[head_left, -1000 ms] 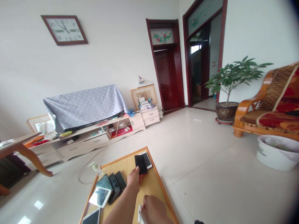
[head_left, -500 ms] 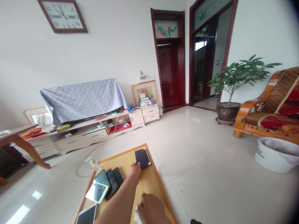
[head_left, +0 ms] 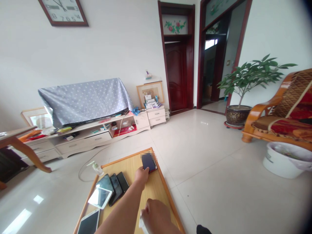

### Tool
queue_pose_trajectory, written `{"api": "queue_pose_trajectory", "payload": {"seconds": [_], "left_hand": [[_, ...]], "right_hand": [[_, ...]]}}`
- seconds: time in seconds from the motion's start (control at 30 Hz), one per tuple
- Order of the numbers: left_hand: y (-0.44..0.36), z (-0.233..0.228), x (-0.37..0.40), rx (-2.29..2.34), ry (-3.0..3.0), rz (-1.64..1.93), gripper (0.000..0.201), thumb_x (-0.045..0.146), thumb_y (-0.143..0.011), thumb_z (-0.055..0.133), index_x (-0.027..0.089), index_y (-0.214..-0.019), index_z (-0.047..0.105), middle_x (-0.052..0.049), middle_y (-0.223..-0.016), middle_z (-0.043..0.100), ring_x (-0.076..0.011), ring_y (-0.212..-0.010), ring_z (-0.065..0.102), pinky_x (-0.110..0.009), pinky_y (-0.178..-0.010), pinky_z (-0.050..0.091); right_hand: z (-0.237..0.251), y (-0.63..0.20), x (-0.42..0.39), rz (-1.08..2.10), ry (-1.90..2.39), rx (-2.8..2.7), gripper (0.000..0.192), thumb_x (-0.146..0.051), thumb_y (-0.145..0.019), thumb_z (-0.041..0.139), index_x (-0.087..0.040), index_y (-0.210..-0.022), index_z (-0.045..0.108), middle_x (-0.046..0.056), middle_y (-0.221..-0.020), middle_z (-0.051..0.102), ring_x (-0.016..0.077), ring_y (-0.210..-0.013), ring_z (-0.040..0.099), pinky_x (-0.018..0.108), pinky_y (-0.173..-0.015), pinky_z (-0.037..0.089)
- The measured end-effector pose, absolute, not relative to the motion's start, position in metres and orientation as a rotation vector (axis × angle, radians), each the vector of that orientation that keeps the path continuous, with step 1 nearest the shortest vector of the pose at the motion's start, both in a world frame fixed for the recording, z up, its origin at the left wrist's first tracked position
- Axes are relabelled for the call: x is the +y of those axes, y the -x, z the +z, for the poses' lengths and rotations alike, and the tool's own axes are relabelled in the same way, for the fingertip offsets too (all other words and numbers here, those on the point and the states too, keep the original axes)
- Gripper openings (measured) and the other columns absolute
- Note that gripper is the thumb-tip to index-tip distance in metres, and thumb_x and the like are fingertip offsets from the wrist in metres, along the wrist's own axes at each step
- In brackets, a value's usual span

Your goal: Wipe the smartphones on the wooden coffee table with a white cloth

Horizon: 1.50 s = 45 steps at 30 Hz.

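My left hand [head_left: 142, 175] reaches to the far right corner of the wooden table and grips the near edge of a dark blue phone [head_left: 148, 163], thumb on top. A strip of white shows along the phone's right side, and pixelation covers its far end. Close to the table's front, my right hand [head_left: 157, 214] is closed on a white cloth [head_left: 142, 223], of which only part shows. Left of my forearm lie two black phones [head_left: 123, 182] [head_left: 115, 188], a dark glossy tablet [head_left: 106, 182], a white tablet [head_left: 100, 197] and another white tablet [head_left: 89, 223].
A pump bottle [head_left: 96, 168] stands at the table's [head_left: 130, 159] far left corner. Beyond is a low white cabinet [head_left: 85, 144] with a polka-dot cloth [head_left: 85, 100] above. To the right are a potted plant [head_left: 237, 115], a wooden armchair [head_left: 260, 112] and a white tub [head_left: 280, 162].
The view has tilted down slightly. My left hand, still on the dark blue phone, has shifted a little to the right with it. My right hand has barely moved.
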<state>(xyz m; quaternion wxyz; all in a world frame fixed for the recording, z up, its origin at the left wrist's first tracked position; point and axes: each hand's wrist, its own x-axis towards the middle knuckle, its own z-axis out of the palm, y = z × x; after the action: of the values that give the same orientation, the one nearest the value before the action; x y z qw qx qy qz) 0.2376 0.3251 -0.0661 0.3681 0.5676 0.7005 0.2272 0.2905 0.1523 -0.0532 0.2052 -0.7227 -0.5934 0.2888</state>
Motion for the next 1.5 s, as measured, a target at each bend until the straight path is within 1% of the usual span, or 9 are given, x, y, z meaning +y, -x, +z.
{"api": "queue_pose_trajectory", "payload": {"seconds": [0.17,0.33,0.47,0.7,0.83,0.93,1.07,1.2,1.5], "left_hand": [[-0.236,-0.066,0.325,1.826,-1.556,0.571,0.039,0.043,-0.094,0.059,0.018,-0.123,0.058,-0.007,-0.122,0.063,-0.0192,-0.103,0.064,-0.042,-0.089,0.055],[-0.234,-0.070,0.326,1.861,-1.663,0.591,0.047,0.045,-0.094,0.054,0.014,-0.128,0.057,-0.011,-0.108,0.070,-0.0217,-0.100,0.067,-0.031,-0.082,0.052],[-0.225,-0.076,0.319,1.890,-1.745,0.621,0.051,0.043,-0.094,0.048,0.010,-0.133,0.054,-0.013,-0.109,0.069,-0.0220,-0.100,0.067,-0.030,-0.081,0.050],[-0.179,-0.074,0.264,1.824,-2.055,0.637,0.038,0.042,-0.095,0.043,0.023,-0.122,0.063,-0.007,-0.121,0.063,-0.0188,-0.105,0.063,-0.029,-0.087,0.046],[-0.145,-0.067,0.223,1.827,-2.207,0.572,0.035,0.040,-0.095,0.043,0.025,-0.118,0.065,-0.007,-0.117,0.064,-0.0209,-0.112,0.058,-0.032,-0.098,0.041],[-0.124,-0.061,0.203,1.882,-2.261,0.500,0.037,0.040,-0.095,0.043,0.025,-0.122,0.064,-0.008,-0.125,0.063,-0.0251,-0.119,0.054,-0.038,-0.103,0.038],[-0.112,-0.054,0.198,1.964,-2.310,0.333,0.054,0.046,-0.092,0.045,0.023,-0.140,0.051,-0.010,-0.153,0.045,-0.0316,-0.137,0.038,-0.047,-0.110,0.031],[-0.116,-0.050,0.199,2.032,-2.300,0.110,0.068,0.055,-0.091,0.041,0.017,-0.148,0.042,-0.015,-0.158,0.037,-0.0336,-0.146,0.027,-0.053,-0.113,0.026],[-0.114,-0.050,0.180,2.055,-2.257,0.100,0.065,0.051,-0.092,0.037,0.019,-0.149,0.040,-0.013,-0.161,0.032,-0.0334,-0.145,0.032,-0.055,-0.114,0.024]], "right_hand": [[-0.053,-0.290,0.153,0.792,2.012,-1.651,0.021,-0.027,-0.083,0.051,-0.019,-0.085,0.071,0.012,-0.088,0.074,0.0298,-0.084,0.070,0.037,-0.070,0.046],[-0.050,-0.291,0.152,0.789,2.009,-1.654,0.021,-0.027,-0.083,0.051,-0.019,-0.082,0.070,0.011,-0.084,0.074,0.0281,-0.080,0.070,0.034,-0.066,0.043],[-0.047,-0.292,0.149,0.865,1.997,-1.653,0.022,-0.033,-0.085,0.053,-0.020,-0.081,0.069,0.009,-0.081,0.073,0.0242,-0.073,0.068,0.030,-0.060,0.037],[-0.044,-0.287,0.145,0.939,1.965,-1.694,0.028,-0.044,-0.091,0.052,-0.022,-0.085,0.069,0.008,-0.090,0.074,0.0227,-0.078,0.068,0.028,-0.058,0.032],[-0.047,-0.281,0.141,0.892,1.964,-1.740,0.027,-0.042,-0.092,0.050,-0.023,-0.080,0.065,0.005,-0.086,0.073,0.0214,-0.077,0.067,0.027,-0.056,0.029],[-0.051,-0.276,0.137,0.846,1.959,-1.765,0.028,-0.043,-0.093,0.050,-0.024,-0.076,0.061,0.003,-0.082,0.072,0.0198,-0.073,0.065,0.028,-0.055,0.026],[-0.054,-0.271,0.134,0.802,1.943,-1.795,0.029,-0.045,-0.093,0.051,-0.024,-0.075,0.061,0.002,-0.082,0.072,0.0191,-0.074,0.065,0.028,-0.055,0.024],[-0.052,-0.268,0.130,0.790,1.949,-1.798,0.029,-0.045,-0.093,0.050,-0.024,-0.075,0.061,0.002,-0.083,0.073,0.0181,-0.073,0.064,0.029,-0.054,0.023],[-0.041,-0.268,0.121,0.795,1.936,-1.813,0.029,-0.042,-0.094,0.048,-0.024,-0.077,0.062,0.003,-0.084,0.072,0.0179,-0.072,0.064,0.028,-0.055,0.025]]}}
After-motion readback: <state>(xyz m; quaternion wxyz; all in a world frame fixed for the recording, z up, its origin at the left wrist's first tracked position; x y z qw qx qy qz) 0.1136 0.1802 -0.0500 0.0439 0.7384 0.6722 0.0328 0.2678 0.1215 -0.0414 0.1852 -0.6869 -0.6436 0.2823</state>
